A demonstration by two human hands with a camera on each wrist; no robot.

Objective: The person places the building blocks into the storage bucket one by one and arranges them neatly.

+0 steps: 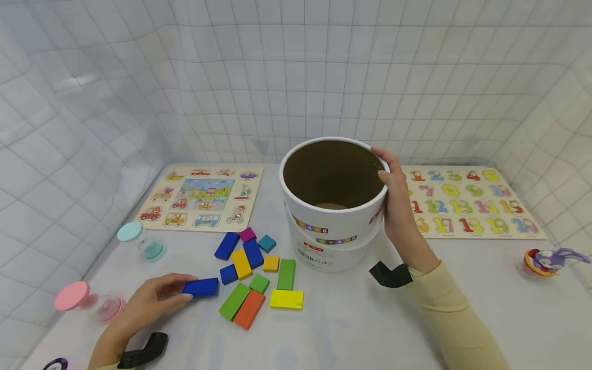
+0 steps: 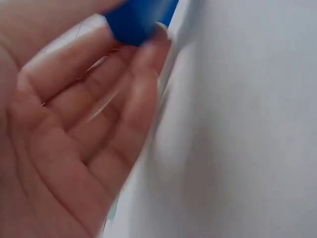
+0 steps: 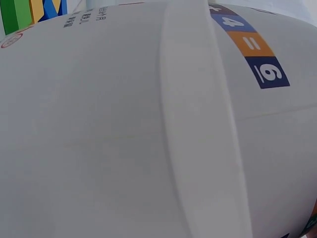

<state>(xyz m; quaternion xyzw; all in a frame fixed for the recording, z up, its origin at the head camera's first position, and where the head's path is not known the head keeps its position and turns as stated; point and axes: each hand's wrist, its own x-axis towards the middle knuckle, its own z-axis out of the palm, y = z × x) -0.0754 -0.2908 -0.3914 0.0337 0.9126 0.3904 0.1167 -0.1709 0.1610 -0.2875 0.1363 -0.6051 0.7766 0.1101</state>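
Observation:
A blue rectangular block [image 1: 202,288] is pinched between the thumb and fingers of my left hand [image 1: 150,300], low over the table at the left of the loose blocks. The left wrist view shows the same block [image 2: 133,22], blurred, at the fingertips. My right hand [image 1: 399,203] grips the right side of the rim of a white bucket [image 1: 307,211]. That bucket stands on the table, tilted slightly toward me, its inside dark. Its wall [image 3: 99,124] and white handle [image 3: 198,124] fill the right wrist view, where the right hand is mostly hidden.
Several loose blocks lie left of the bucket, including a green block [image 1: 287,274], a yellow block [image 1: 287,299] and an orange-red block [image 1: 250,309]. Puzzle boards [image 1: 152,187] [image 1: 472,234] lie behind. Pink [image 1: 72,296] and mint [image 1: 130,232] toys stand left; a purple toy [image 1: 550,260] right.

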